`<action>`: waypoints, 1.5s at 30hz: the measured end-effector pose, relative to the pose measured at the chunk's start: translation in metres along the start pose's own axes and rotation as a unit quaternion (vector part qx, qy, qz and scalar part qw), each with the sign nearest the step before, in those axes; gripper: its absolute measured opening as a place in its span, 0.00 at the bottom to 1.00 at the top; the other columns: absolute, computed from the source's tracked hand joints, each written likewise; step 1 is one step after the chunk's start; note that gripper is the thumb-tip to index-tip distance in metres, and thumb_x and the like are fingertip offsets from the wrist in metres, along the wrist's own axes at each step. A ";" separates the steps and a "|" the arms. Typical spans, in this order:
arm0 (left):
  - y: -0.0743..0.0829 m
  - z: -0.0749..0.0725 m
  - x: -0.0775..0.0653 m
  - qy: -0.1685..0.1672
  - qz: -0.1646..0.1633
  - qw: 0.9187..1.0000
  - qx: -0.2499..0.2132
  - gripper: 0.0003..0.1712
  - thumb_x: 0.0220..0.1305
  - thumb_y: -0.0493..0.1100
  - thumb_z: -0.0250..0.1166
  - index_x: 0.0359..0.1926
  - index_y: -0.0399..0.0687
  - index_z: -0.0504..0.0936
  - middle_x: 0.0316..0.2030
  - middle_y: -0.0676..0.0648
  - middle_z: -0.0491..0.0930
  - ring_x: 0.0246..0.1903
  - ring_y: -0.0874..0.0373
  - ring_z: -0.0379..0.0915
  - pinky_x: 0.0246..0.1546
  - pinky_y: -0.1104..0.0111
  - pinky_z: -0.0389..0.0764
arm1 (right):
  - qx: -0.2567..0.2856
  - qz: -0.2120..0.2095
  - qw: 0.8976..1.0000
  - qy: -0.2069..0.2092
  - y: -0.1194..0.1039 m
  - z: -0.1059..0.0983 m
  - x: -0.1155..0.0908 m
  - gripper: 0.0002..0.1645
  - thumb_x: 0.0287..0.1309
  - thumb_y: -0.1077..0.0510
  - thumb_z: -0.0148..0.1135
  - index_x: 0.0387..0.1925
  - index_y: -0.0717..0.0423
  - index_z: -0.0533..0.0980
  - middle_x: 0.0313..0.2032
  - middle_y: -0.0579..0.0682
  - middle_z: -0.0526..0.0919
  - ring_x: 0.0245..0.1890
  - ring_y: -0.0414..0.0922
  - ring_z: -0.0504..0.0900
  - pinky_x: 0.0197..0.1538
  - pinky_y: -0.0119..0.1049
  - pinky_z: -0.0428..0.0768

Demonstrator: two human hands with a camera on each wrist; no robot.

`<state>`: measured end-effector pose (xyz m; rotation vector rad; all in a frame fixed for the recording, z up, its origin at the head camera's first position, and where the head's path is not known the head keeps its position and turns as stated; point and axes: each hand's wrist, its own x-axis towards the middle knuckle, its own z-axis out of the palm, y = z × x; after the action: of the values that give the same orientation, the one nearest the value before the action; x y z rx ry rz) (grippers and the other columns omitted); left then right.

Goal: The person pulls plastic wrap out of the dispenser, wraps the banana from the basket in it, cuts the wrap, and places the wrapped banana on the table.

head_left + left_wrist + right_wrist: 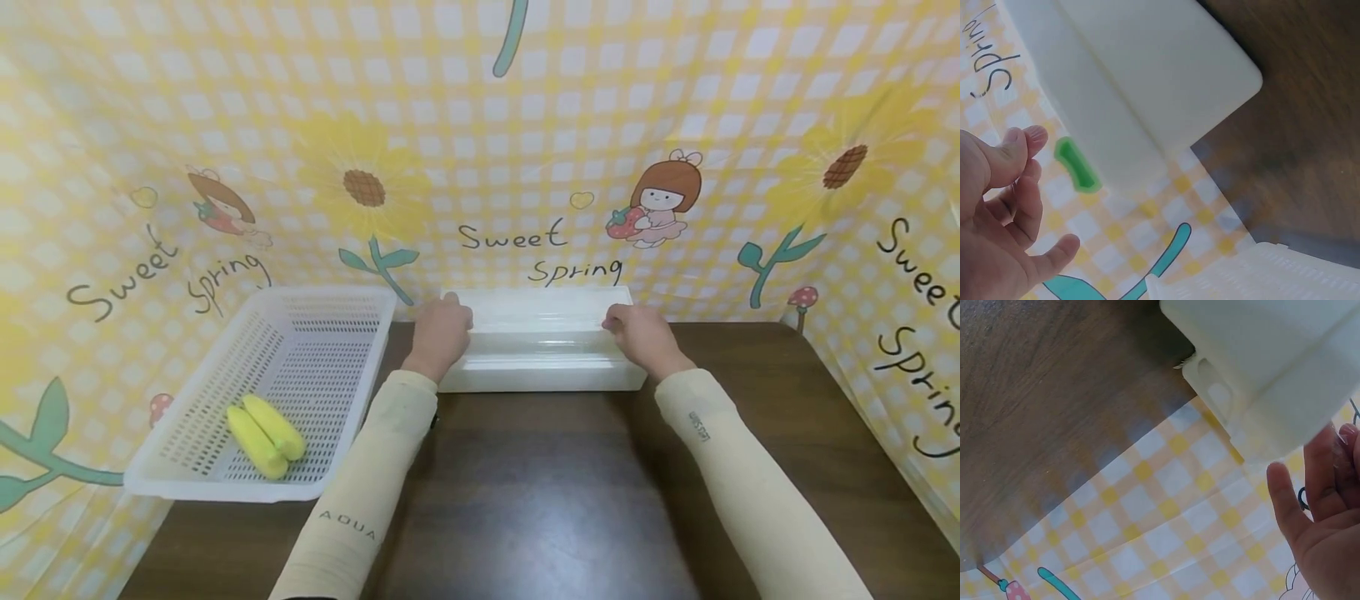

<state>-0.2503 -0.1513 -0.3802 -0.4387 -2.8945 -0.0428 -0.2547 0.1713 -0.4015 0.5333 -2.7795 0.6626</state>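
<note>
A long white box (543,382) stands at the back of the table, with glossy clear film (558,317) stretched across its upper part. My left hand (440,335) is at the box's left end, thumb and forefinger pinching the film's edge. In the left wrist view, a green piece (1079,165) shows at that end of the box, beside the fingers. At the right end, my right hand (643,337) pinches the film between thumb and forefinger. The right wrist view shows an oval opening (1217,397) in the box's end, while the thumb is mostly hidden.
A white perforated basket (378,358) stands on the left, close to the left forearm. Two long yellow pieces (258,442) lie in it. Behind the brown table (525,500) hangs a yellow checked cloth (480,150), right against the box's back.
</note>
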 end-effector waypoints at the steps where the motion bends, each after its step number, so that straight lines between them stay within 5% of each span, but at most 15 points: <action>1: 0.001 -0.002 0.000 -0.006 -0.008 1.000 -0.006 0.08 0.60 0.30 0.65 0.34 0.43 0.89 0.33 0.43 0.77 0.29 0.48 0.75 0.36 0.55 0.80 | 0.002 -0.001 1.000 0.006 -0.001 -0.001 0.000 0.05 0.66 0.65 0.64 0.37 0.64 0.84 0.35 0.59 0.87 0.34 0.56 0.84 0.41 0.52 0.81; 7: 0.001 -0.009 0.001 -0.046 -0.040 0.998 -0.027 0.08 0.63 0.31 0.63 0.38 0.43 0.88 0.38 0.44 0.78 0.33 0.49 0.78 0.38 0.55 0.81 | 0.048 0.024 0.998 0.017 -0.005 -0.004 -0.001 0.08 0.68 0.64 0.62 0.39 0.65 0.85 0.37 0.60 0.88 0.34 0.55 0.86 0.39 0.49 0.82; 13: 0.000 -0.012 0.002 -0.053 -0.054 0.995 -0.067 0.12 0.63 0.28 0.57 0.26 0.44 0.79 0.29 0.46 0.81 0.28 0.52 0.73 0.33 0.57 0.79 | 0.141 0.087 0.986 0.001 -0.009 -0.009 0.001 0.10 0.71 0.66 0.58 0.43 0.67 0.84 0.42 0.62 0.87 0.28 0.51 0.88 0.32 0.42 0.82; 19: -0.001 -0.019 -0.003 -0.045 -0.059 0.986 -0.152 0.14 0.57 0.23 0.52 0.23 0.45 0.71 0.29 0.45 0.77 0.29 0.51 0.67 0.38 0.59 0.76 | 0.133 0.074 0.988 0.004 -0.010 -0.010 0.003 0.10 0.71 0.65 0.59 0.42 0.68 0.84 0.40 0.62 0.86 0.35 0.55 0.88 0.38 0.48 0.84; 24: -0.004 -0.023 -0.007 -0.050 -0.051 0.976 -0.205 0.21 0.68 0.26 0.50 0.21 0.48 0.58 0.21 0.49 0.59 0.23 0.54 0.55 0.31 0.63 0.64 | 0.090 0.038 0.995 0.019 -0.012 -0.013 0.003 0.07 0.69 0.67 0.60 0.39 0.67 0.83 0.37 0.61 0.86 0.34 0.55 0.88 0.38 0.49 0.84; 26: -0.006 -0.023 -0.007 -0.053 -0.043 0.978 -0.200 0.21 0.72 0.29 0.50 0.21 0.48 0.58 0.19 0.49 0.57 0.21 0.55 0.54 0.30 0.64 0.64 | 0.064 0.012 0.997 0.035 -0.012 -0.014 0.002 0.06 0.67 0.69 0.60 0.37 0.67 0.83 0.36 0.61 0.86 0.34 0.55 0.87 0.38 0.50 0.84; 29: -0.007 -0.023 -0.006 -0.047 -0.035 0.984 -0.171 0.15 0.71 0.29 0.51 0.25 0.44 0.70 0.22 0.47 0.70 0.23 0.53 0.63 0.33 0.63 0.72 | 0.028 -0.017 0.998 0.057 -0.013 -0.016 0.002 0.05 0.65 0.71 0.61 0.35 0.66 0.82 0.35 0.61 0.87 0.35 0.57 0.86 0.40 0.51 0.83; 33: -0.008 -0.023 -0.005 -0.041 -0.024 0.992 -0.115 0.13 0.67 0.28 0.51 0.40 0.40 0.82 0.39 0.43 0.85 0.35 0.49 0.80 0.39 0.57 0.81 | -0.001 -0.029 0.997 0.066 -0.016 -0.018 0.002 0.04 0.63 0.72 0.61 0.34 0.65 0.80 0.35 0.61 0.87 0.36 0.58 0.86 0.42 0.52 0.82; 38: -0.006 -0.027 -0.004 -0.041 -0.012 0.996 -0.073 0.15 0.66 0.29 0.53 0.47 0.40 0.84 0.47 0.41 0.86 0.45 0.45 0.82 0.41 0.56 0.83 | -0.054 -0.037 0.996 0.062 -0.019 -0.020 0.003 0.02 0.64 0.71 0.61 0.37 0.67 0.80 0.34 0.63 0.86 0.36 0.59 0.86 0.43 0.52 0.83; 45: -0.004 -0.036 -0.001 -0.050 -0.023 0.994 -0.098 0.16 0.67 0.30 0.53 0.49 0.40 0.84 0.50 0.41 0.85 0.48 0.45 0.82 0.43 0.57 0.83 | -0.055 -0.026 0.997 0.051 -0.019 -0.027 0.007 0.04 0.67 0.69 0.60 0.38 0.67 0.80 0.35 0.64 0.85 0.37 0.60 0.85 0.42 0.53 0.83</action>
<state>-0.2432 -0.1574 -0.3456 -0.4183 -3.0118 -0.3232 -0.2501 0.1665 -0.3688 0.5316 -2.6782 0.5067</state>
